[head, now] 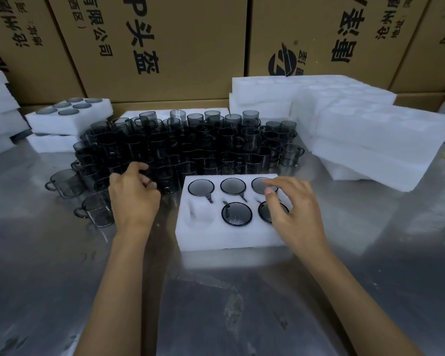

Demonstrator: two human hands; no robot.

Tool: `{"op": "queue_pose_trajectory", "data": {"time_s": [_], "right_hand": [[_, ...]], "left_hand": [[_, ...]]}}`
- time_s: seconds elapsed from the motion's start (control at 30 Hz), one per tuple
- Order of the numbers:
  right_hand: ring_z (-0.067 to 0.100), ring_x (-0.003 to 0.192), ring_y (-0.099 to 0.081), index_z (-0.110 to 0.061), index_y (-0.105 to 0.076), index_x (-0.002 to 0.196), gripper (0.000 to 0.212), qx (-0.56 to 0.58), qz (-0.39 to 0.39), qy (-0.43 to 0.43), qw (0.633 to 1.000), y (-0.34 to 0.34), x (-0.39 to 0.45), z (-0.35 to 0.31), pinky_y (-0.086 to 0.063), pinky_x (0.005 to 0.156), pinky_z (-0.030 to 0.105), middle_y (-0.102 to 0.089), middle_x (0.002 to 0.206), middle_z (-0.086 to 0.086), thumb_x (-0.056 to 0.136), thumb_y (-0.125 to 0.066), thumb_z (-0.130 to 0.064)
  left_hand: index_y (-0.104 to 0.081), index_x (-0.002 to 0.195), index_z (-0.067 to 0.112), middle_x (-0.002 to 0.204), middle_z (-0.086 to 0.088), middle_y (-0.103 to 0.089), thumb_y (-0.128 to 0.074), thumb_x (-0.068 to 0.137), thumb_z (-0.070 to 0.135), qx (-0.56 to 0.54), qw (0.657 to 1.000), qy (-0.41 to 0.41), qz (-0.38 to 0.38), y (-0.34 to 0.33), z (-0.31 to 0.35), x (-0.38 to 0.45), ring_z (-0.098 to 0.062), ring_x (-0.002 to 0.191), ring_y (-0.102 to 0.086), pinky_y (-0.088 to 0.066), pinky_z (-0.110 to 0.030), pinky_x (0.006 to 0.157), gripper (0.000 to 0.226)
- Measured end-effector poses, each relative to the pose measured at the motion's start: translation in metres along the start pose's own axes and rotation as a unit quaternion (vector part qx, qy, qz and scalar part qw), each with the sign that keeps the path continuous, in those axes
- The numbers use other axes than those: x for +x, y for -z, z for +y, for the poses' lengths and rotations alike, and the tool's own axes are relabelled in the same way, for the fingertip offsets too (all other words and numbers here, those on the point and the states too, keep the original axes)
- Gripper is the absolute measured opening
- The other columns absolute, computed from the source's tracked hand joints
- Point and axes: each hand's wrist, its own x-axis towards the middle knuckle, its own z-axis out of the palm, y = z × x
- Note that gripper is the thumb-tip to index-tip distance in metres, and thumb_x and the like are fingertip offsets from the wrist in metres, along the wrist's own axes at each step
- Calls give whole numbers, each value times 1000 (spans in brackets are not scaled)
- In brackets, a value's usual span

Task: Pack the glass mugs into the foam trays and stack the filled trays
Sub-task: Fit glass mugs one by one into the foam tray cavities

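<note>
Mugs (185, 147) crowd the bench (216, 304) within reach; left hand (132, 199) curls among them, grip unclear, while right hand (293, 211), fingers relaxed, steadies the foam tray (216, 237), one pocket unfilled.

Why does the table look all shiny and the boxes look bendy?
Head view: the metal table mirrors overhead light in pale streaks; the wide-angle lens tilts the cardboard boxes outward near the edges; the white foam trays glare, losing detail.
</note>
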Motion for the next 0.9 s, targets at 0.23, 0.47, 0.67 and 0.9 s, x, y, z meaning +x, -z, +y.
{"op": "queue_pose_trajectory", "data": {"time_s": [0.23, 0.47, 0.67, 0.9], "right_hand": [[17, 109, -54, -17, -70, 113, 26, -28, 3, 52, 998, -3, 7, -19, -44, 97, 40, -66, 111, -7, 89, -61, -15], [10, 125, -43, -31, -41, 144, 63, -15, -142, 67, 987, -42, 25, -66, -40, 103, 36, -48, 141, -14, 86, -66, -30], [17, 114, -49, -26, -39, 143, 71, -54, -70, 44, 995, -67, 28, -66, -47, 86, 36, -53, 129, -8, 80, -72, -34], [2, 72, -55, -36, -29, 99, 63, 7, 23, -74, 997, -50, 29, -53, -39, 52, 25, -56, 84, -17, 64, -76, -59]], "left_hand": [[-62, 107, 25, 84, 10, -62, -69, 87, 7, -190, 980, -55, 19, 15, 44, -8, -11, 83, -57, -51, -26, 78, 28], [-66, 106, 18, 81, 6, -63, -74, 84, 4, -370, 926, -61, -36, 11, 79, -26, -2, 68, -57, -49, -15, 68, 27], [-63, 111, 17, 76, 6, -67, -77, 81, 3, -416, 899, -68, -121, 10, 84, -31, -6, 70, -64, -51, -17, 69, 36], [-66, 113, 23, 107, 12, -69, -62, 94, 10, -343, 926, -122, -103, 16, 81, -30, -6, 102, -62, -49, -29, 86, 24]]}}
